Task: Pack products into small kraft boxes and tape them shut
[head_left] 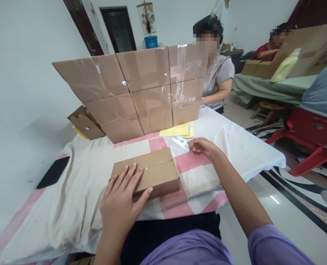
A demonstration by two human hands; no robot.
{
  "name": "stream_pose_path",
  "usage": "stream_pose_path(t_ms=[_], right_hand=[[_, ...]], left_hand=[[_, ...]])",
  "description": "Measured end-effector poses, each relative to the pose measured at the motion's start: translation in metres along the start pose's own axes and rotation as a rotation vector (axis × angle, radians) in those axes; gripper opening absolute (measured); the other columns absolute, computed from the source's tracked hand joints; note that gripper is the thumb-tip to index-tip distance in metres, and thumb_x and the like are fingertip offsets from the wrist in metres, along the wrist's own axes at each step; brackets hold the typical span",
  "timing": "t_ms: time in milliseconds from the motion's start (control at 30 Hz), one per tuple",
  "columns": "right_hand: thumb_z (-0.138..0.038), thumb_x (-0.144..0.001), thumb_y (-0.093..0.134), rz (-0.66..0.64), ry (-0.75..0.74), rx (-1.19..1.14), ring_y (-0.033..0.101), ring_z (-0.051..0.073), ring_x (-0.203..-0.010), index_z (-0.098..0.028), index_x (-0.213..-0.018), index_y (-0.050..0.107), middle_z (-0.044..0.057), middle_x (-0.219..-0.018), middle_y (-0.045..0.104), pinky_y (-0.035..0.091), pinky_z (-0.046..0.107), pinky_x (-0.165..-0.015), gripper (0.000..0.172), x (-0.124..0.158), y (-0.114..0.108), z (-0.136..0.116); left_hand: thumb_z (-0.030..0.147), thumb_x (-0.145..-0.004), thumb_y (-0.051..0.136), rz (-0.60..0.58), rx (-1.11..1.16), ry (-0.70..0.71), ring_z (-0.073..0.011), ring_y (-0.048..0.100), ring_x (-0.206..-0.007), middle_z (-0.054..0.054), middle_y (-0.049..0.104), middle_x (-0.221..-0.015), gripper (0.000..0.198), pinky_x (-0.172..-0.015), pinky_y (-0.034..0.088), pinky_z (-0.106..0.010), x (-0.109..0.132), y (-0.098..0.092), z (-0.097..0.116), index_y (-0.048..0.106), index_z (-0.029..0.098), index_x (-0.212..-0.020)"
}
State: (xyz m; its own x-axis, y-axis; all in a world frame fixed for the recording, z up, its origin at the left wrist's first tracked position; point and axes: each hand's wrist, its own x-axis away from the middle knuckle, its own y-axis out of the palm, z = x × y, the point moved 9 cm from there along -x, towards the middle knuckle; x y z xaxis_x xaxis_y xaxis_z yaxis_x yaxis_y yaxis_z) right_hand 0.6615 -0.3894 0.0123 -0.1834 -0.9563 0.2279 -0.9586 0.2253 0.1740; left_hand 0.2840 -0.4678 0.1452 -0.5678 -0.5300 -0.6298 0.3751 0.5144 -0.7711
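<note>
A closed brown cardboard box (155, 165) lies flat on the table before me, with a seam along its top. My left hand (124, 189) rests on its left part, fingers spread over the top and thumb along the near side. Beyond the box's far right corner sits a small white tape dispenser (180, 143) with a clear roll. My right hand (203, 146) has its fingers closed at the dispenser's right end. Any strip of tape between those fingers is too small to make out.
A wall of taped cardboard boxes (152, 95) stands across the table, with yellow sheets (177, 130) at its foot. An open carton (87, 125) and a black flat object (53, 172) lie left. A person (220, 81) sits opposite; a red chair (315, 136) stands right.
</note>
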Motion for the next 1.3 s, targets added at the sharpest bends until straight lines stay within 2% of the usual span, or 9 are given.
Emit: stream_pose_path(t_ms=[167, 367, 633, 933, 1300], right_hand=[[-0.021, -0.073, 0.069, -0.019, 0.041, -0.006, 0.052, 0.010, -0.051, -0.013, -0.069, 0.068, 0.006, -0.065, 0.065, 0.032, 0.020, -0.039, 0.010, 0.005, 0.002, -0.001], [-0.017, -0.070, 0.068, 0.021, 0.088, 0.036, 0.055, 0.010, -0.051, -0.013, -0.068, 0.067, 0.006, -0.064, 0.067, 0.035, 0.020, -0.039, 0.004, 0.005, -0.001, 0.002], [-0.015, -0.071, 0.073, 0.039, 0.130, 0.115, 0.054, 0.009, -0.045, -0.011, -0.065, 0.067, 0.007, -0.056, 0.065, 0.030, 0.018, -0.035, 0.009, 0.006, -0.003, 0.006], [-0.014, -0.080, 0.071, 0.026, 0.133, 0.158, 0.052, 0.006, -0.040, -0.012, -0.065, 0.064, 0.008, -0.069, 0.072, 0.026, 0.017, -0.030, 0.018, 0.004, -0.002, 0.010], [-0.013, -0.091, 0.067, -0.022, 0.160, 0.140, 0.068, 0.011, -0.055, -0.013, -0.069, 0.061, 0.011, -0.074, 0.075, 0.031, 0.013, -0.033, 0.023, 0.006, 0.003, 0.012]], left_hand=[[0.050, -0.096, 0.055, -0.001, -0.015, 0.011, -0.0297, 0.057, -0.134, -0.006, 0.057, -0.149, 0.054, -0.112, 0.036, -0.044, -0.001, 0.000, 0.002, 0.054, 0.024, -0.143], [0.050, -0.096, 0.054, 0.001, -0.012, 0.002, -0.0295, 0.058, -0.134, -0.006, 0.058, -0.148, 0.053, -0.111, 0.037, -0.044, -0.002, -0.003, 0.003, 0.053, 0.024, -0.143], [0.049, -0.096, 0.055, 0.005, -0.007, 0.006, -0.0294, 0.058, -0.134, -0.006, 0.058, -0.148, 0.053, -0.111, 0.037, -0.044, -0.001, -0.004, 0.003, 0.053, 0.024, -0.142], [0.048, -0.095, 0.057, -0.006, 0.006, -0.007, -0.0293, 0.057, -0.135, -0.006, 0.058, -0.148, 0.052, -0.111, 0.038, -0.044, -0.001, -0.004, 0.003, 0.055, 0.023, -0.141], [0.049, -0.097, 0.054, -0.013, -0.004, -0.018, -0.0288, 0.057, -0.135, -0.006, 0.059, -0.148, 0.049, -0.112, 0.038, -0.044, -0.002, -0.004, 0.004, 0.056, 0.024, -0.139]])
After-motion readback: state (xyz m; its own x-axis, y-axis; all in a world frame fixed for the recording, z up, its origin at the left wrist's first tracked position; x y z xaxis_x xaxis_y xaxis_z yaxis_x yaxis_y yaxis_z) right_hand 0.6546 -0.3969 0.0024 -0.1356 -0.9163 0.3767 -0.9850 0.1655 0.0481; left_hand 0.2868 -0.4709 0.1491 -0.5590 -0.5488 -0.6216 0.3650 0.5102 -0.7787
